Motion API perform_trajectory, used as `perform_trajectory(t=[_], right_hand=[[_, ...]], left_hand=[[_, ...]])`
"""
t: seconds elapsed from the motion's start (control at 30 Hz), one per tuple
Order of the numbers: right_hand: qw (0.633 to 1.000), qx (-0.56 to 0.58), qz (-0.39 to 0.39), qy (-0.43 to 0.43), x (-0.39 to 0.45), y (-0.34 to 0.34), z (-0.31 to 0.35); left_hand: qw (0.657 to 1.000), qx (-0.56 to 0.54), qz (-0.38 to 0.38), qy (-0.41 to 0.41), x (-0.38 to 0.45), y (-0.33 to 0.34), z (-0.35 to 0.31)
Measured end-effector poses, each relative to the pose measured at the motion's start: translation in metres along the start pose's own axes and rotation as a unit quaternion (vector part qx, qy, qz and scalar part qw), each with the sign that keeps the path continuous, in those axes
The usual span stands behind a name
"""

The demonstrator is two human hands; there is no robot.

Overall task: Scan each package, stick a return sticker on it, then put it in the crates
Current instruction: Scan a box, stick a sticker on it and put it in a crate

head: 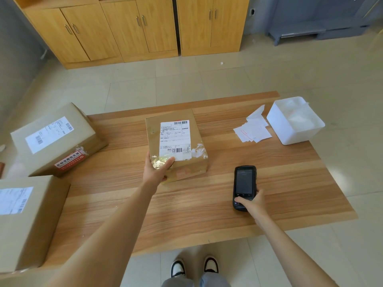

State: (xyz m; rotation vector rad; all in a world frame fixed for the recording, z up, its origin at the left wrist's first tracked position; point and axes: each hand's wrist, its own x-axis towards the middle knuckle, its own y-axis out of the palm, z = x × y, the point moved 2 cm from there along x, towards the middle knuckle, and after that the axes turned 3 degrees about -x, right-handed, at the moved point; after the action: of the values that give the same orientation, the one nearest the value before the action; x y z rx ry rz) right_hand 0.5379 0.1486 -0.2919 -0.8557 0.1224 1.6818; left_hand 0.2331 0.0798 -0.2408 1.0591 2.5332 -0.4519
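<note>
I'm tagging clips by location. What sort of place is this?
Probably a small parcel-returns office: labelled cardboard packages on a wooden table, a handheld scanner, and wooden cabinets.

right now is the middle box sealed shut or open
Shut. The middle box has its flaps down under tape and a shipping label; the left hand grips its near corner.

Read on the red sticker (69, 160) of the left-hand box (56, 139): white characters "此标签撕毁无效". Made out on the white shipping label (175, 139) of the middle package (176, 145): barcodes and the characters "业务类型"; finer print too small to read. Found only barcodes on the near-left box's label (14, 200).
</note>
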Motion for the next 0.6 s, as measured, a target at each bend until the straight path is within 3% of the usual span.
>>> perform_trajectory(t=[0.37, 0.6], right_hand=[[0.985, -0.166, -0.045, 0.000, 0.012, 0.006, -0.011], [0.970, -0.238, -0.049, 0.025, 0.003, -0.003, -0.002]], left_hand=[[1.000, 0.002, 0.006, -0.005, 0.003, -0.001, 0.000], [0.997, 0.073, 0.006, 0.009, 0.003, -0.006, -0.003]])
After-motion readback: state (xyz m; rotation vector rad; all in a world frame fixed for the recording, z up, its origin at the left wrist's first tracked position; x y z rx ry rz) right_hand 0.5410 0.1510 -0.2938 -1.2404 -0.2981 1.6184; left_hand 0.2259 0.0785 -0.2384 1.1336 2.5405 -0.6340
